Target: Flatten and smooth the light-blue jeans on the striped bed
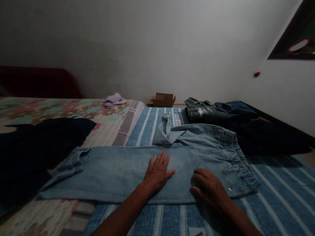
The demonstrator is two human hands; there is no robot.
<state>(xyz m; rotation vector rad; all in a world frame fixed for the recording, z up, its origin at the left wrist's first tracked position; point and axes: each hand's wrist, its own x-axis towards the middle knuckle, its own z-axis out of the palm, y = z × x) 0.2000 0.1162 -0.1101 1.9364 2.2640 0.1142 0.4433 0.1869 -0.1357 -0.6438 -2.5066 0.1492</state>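
A pair of light-blue jeans (118, 170) lies across the bed, its elastic waistband to the right and one leg stretched out to the left. The other leg is bunched up behind it. My left hand (157, 170) rests flat on the middle of the stretched leg, fingers spread. To its right, my right hand (208, 185) is over the front edge of the jeans below the waist. Its fingers are loosely bent, the thumb stands apart from them, and nothing shows in the grasp.
The jeans lie over a blue striped cloth (169, 219) and a floral sheet (105, 131). Dark clothing (27, 154) lies at left; folded garments (206, 111) and dark fabric (273, 137) at right. Farther back are a lilac cloth (114, 100) and a cardboard box (163, 100) by the wall.
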